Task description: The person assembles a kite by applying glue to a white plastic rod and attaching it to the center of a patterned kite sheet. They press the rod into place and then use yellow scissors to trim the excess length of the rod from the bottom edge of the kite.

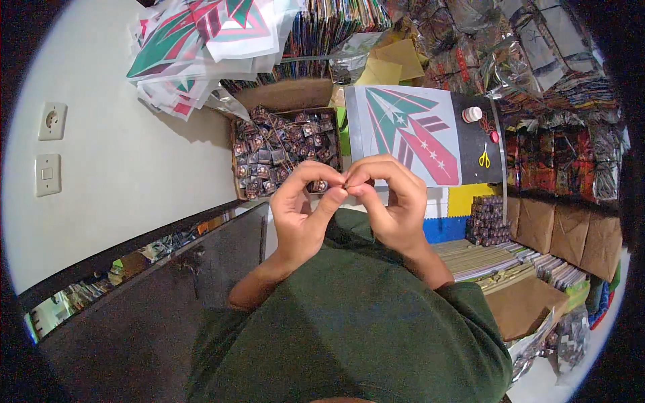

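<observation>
My left hand (299,211) and my right hand (398,205) meet fingertip to fingertip in front of my chest. Both are closed in a pinch, thumbs against forefingers, on a tiny dark thing (345,185) too small to name. Just beyond my left hand stands an open cardboard box (285,93) full of small, dark, clear-wrapped packets (265,156). Beyond my right hand lies a large sheet (376,144) printed with green and red shapes and white stars, on a dark-topped table (476,151).
Yellow-handled scissors (484,158), a white jar (472,114) and a red lid (494,136) rest at the table's right. Small dark boxes (488,221) are stacked nearer. Printed plastic sheets (208,50) pile up far left. Paper stacks (474,258) and wrapped bundles (557,158) line the right.
</observation>
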Available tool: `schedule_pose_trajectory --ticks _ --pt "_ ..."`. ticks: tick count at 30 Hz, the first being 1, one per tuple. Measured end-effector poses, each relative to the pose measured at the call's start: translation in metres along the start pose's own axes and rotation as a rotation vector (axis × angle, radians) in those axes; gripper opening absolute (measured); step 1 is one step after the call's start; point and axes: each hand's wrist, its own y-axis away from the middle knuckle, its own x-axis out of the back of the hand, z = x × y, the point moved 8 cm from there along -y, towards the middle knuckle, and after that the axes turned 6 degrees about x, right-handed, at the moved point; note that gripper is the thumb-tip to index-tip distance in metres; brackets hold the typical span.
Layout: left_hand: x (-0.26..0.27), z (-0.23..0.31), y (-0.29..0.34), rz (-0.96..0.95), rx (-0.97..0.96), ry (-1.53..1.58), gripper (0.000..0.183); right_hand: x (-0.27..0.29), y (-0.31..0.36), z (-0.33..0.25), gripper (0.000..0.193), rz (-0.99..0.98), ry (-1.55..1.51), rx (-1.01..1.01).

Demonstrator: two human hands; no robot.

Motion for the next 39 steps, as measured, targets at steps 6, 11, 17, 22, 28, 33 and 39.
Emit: schedule_pose_trajectory --ticks 6,11,17,22,28,33,39 --pt "0.012 0.014 -0.003 0.032 -0.171 -0.366 0.014 -0.003 -0.004 -0.009 0.012 -0.063 0.200 0.107" --pt "0.006 0.024 -0.004 -0.038 -0.291 -0.688 0.006 -0.009 0.003 0.000 0.012 -0.109 0.280 0.125" --pt "-0.001 -0.039 0.005 -0.214 -0.015 -0.288 0.011 -0.009 0.020 0.026 0.007 -0.180 0.273 0.007" --pt "-0.020 -0.092 0.014 -0.345 0.258 0.000 0.020 0.018 0.053 0.048 0.007 -0.126 0.283 -0.248" --pt "-0.055 -0.132 0.018 -0.526 0.392 0.030 0.028 0.101 0.139 0.110 0.040 0.250 0.419 -0.583" --pt "-0.064 -0.167 0.023 -0.591 0.498 0.003 0.038 0.207 0.253 0.144 0.046 0.503 0.662 -0.876" --pt "-0.061 -0.226 0.021 -0.779 0.546 -0.502 0.025 0.288 0.379 0.164 0.027 0.404 1.015 -0.815"
